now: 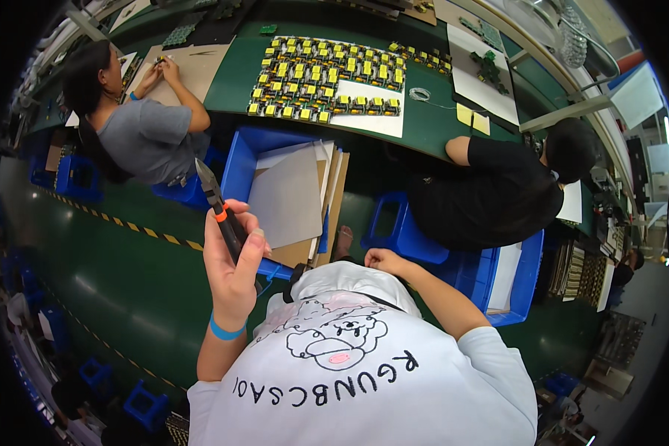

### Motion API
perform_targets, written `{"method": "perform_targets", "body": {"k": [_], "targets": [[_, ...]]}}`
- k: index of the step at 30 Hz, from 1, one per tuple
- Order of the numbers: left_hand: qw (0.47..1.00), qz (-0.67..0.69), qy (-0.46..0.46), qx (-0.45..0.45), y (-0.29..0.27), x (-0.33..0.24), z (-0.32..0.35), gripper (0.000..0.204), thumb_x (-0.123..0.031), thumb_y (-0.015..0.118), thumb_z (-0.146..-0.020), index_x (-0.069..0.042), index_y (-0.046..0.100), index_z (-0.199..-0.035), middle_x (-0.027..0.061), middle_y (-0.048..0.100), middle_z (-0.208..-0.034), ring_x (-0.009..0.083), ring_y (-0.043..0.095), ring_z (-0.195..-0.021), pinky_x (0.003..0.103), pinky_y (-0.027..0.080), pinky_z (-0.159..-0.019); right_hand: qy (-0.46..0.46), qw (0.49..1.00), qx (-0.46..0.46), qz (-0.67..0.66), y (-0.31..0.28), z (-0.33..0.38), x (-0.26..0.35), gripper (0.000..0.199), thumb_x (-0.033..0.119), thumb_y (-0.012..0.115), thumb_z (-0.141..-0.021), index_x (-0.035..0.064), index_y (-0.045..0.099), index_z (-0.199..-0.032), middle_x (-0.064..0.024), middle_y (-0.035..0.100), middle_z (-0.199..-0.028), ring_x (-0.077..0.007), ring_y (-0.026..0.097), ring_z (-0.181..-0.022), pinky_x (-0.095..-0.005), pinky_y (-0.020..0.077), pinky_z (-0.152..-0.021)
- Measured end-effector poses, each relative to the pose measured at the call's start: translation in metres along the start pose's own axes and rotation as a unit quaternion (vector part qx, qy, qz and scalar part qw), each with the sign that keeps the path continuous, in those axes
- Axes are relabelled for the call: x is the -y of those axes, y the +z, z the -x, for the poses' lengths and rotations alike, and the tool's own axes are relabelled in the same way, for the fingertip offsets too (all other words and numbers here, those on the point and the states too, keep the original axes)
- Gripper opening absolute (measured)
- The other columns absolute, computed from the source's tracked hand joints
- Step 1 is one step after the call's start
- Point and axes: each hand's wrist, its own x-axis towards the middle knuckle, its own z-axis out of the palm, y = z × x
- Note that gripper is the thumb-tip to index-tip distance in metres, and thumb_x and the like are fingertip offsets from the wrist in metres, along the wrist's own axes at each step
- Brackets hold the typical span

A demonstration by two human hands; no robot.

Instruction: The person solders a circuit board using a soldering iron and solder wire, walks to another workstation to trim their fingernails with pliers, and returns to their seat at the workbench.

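Note:
Raised at the left of my body, my left hand (233, 271) is closed around a pair of pliers (214, 195) with black and orange handles. Their metal jaws point up and away from me, touching nothing. A blue band (227, 331) circles the left wrist. My right hand (383, 261) rests by my waist, at the edge of my white shirt, with its fingers curled in. Whatever those fingers may hold is hidden. Just beyond the pliers, a blue bin (240, 160) holds upright grey and brown sheets (286, 195).
A green workbench (230, 93) carries rows of circuit boards with yellow-topped parts (297, 74) and a coil of wire (419, 94). One person (145, 134) sits at the left, another in black (490, 189) at the right. Blue stools (394, 223) and another blue bin (524, 286) stand nearby.

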Motion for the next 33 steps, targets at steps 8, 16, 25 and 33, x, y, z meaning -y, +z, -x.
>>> {"method": "perform_targets", "body": {"k": [8, 16, 25, 33], "targets": [[0.999, -0.043, 0.009, 0.012, 0.013, 0.027, -0.001, 0.034, -0.016, 0.054, -0.092, -0.001, 0.041, -0.12, 0.0056, 0.049, -0.095, 0.0112, 0.051, -0.077, 0.024, 0.044, -0.069, -0.124, 0.986, -0.039, -0.106, -0.018, 0.03, 0.102, 0.011, 0.006, 0.059, -0.086, 0.0041, 0.059, -0.097, -0.0009, 0.059, -0.085, -0.0082, 0.054, -0.078, -0.0246, 0.0473, -0.067], [0.982, -0.17, -0.045, 0.071, 0.085, 0.104, -0.05, 0.044, -0.024, 0.059, -0.092, 0.001, 0.038, -0.122, 0.0097, 0.05, -0.109, 0.0166, 0.053, -0.089, 0.031, 0.047, -0.079, -0.332, 0.927, -0.169, -0.036, -0.004, 0.056, 0.239, 0.027, 0.013, 0.056, -0.092, 0.0021, 0.051, -0.116, -0.0058, 0.061, -0.083, -0.0134, 0.06, -0.074, -0.0241, 0.0516, -0.059], [0.977, -0.192, -0.047, 0.081, 0.111, 0.185, -0.107, 0.057, -0.035, 0.053, -0.096, -0.004, 0.032, -0.139, 0.0165, 0.052, -0.118, 0.0244, 0.055, -0.103, 0.034, 0.047, -0.087, -0.13, 0.828, -0.296, -0.458, -0.154, -0.021, 0.19, 0.03, 0.032, 0.042, -0.099, 0.0069, 0.049, -0.085, -0.0073, 0.054, -0.057, -0.0121, 0.04, -0.032, -0.025, 0.0261, -0.028], [0.963, -0.136, -0.226, 0.058, 0.054, 0.182, -0.039, 0.039, -0.031, 0.048, -0.098, -0.006, 0.05, -0.128, 0.0105, 0.058, -0.119, 0.0159, 0.059, -0.096, 0.028, 0.046, -0.084, -0.275, 0.534, -0.368, -0.71, -0.342, -0.157, 0.058, 0.027, 0.034, 0.043, -0.099, 0.0088, 0.05, -0.092, -0.0057, 0.055, -0.065, -0.0136, 0.042, -0.045, -0.0268, 0.0314, -0.037]]}}
